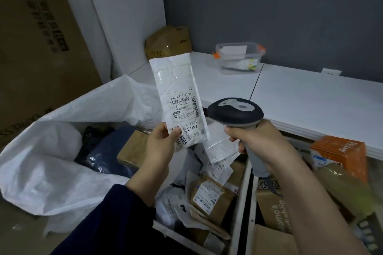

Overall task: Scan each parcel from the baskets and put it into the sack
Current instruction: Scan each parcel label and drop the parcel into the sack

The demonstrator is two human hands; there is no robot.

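My left hand (160, 147) pinches the lower edge of a white padded parcel (176, 89) and holds it upright, its printed label with barcodes facing me. To its right, my right hand (263, 143) grips the grey handle of a barcode scanner (235, 113), whose dark head points left at the parcel's label. The white woven sack (41, 163) lies open at the left with dark and brown parcels inside. Below my hands a white basket (240, 203) holds several brown and white parcels. A second basket (251, 213) at the right holds cardboard boxes.
A white table (310, 101) runs along the grey wall and carries a clear plastic tub (238, 58) and a brown taped box (167, 41). An orange box (339, 157) stands in the right basket. Large cardboard cartons (39, 37) stand at the left.
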